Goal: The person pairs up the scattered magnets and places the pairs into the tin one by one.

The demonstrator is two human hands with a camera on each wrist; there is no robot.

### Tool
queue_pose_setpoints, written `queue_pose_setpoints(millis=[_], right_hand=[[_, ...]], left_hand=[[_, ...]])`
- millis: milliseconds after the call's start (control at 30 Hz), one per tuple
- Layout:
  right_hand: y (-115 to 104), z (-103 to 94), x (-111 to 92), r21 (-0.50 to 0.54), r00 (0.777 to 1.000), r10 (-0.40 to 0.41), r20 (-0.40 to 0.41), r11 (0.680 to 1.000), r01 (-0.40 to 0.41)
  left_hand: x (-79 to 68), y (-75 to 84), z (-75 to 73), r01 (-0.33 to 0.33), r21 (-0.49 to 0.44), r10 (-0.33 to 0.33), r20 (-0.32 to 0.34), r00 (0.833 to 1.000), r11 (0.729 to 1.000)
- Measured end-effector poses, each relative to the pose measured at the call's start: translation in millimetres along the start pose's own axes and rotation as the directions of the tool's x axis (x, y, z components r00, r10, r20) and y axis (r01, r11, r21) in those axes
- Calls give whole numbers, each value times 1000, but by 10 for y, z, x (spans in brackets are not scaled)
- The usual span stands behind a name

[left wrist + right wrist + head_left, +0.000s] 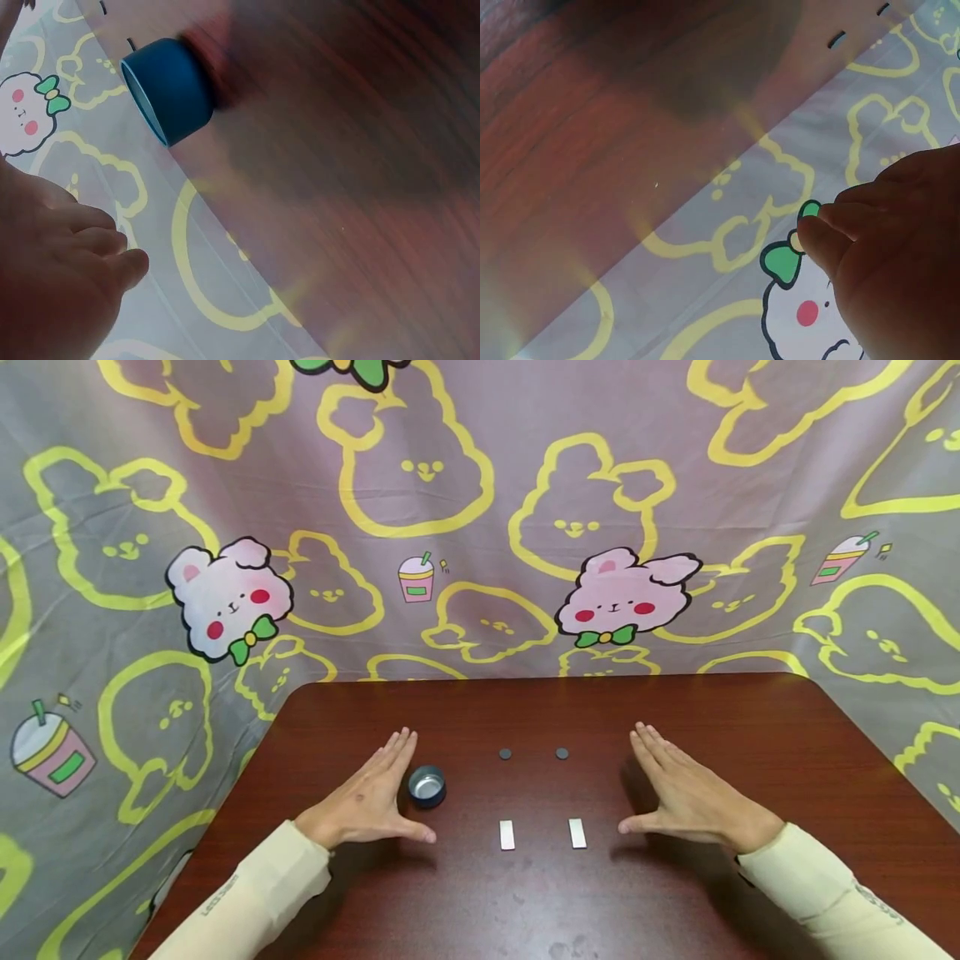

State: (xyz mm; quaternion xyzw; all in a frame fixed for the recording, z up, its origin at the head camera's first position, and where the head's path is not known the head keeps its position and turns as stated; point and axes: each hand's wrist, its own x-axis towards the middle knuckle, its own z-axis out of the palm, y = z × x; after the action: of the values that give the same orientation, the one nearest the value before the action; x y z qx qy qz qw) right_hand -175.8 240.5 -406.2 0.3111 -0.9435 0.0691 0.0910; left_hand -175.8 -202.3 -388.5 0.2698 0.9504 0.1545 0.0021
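Note:
My left hand (367, 797) is held over the left part of the table, fingers straight and thumb spread, with nothing in it. Just right of its palm stands a small round dark-blue cup (427, 787) with a silvery inside; the left wrist view shows its blue outer wall (171, 94). My right hand (690, 793) hovers on the right, likewise spread and holding nothing. Between the hands lie two small dark discs, a left disc (506, 754) and a right disc (562, 753). Nearer to me are two white rectangular strips, a left strip (507, 835) and a right strip (577, 833).
The brown wooden table (525, 910) has rounded far corners. A grey curtain (495, 552) with yellow outlines and cartoon rabbits hangs behind it and along both sides.

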Motion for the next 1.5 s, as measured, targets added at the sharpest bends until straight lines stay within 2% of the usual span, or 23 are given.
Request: queue_pose_setpoints(millis=[300,433,700,900,1233,1500], right_hand=[[-70,40,15,58,998,22,63,998,-26],[-98,41,12,115,997,34,70,993,-42],[-182,31,25,309,989,69,135,945,-108],[-216,59,51,378,994,36,103,923,-73],[-225,107,79,424,998,-6,58,905,-19],[-249,135,89,460,999,-12,38,888,-6]], left_hand=[[40,65,73,9,-93,-8,10,1000,996],[56,95,97,2,-124,0,9,1000,992],[78,162,127,13,-213,-9,20,1000,977],[89,174,185,1,-240,-2,-2,1000,971],[119,213,257,-17,-272,8,-34,999,962],[138,231,328,-49,-356,46,-15,999,933]])
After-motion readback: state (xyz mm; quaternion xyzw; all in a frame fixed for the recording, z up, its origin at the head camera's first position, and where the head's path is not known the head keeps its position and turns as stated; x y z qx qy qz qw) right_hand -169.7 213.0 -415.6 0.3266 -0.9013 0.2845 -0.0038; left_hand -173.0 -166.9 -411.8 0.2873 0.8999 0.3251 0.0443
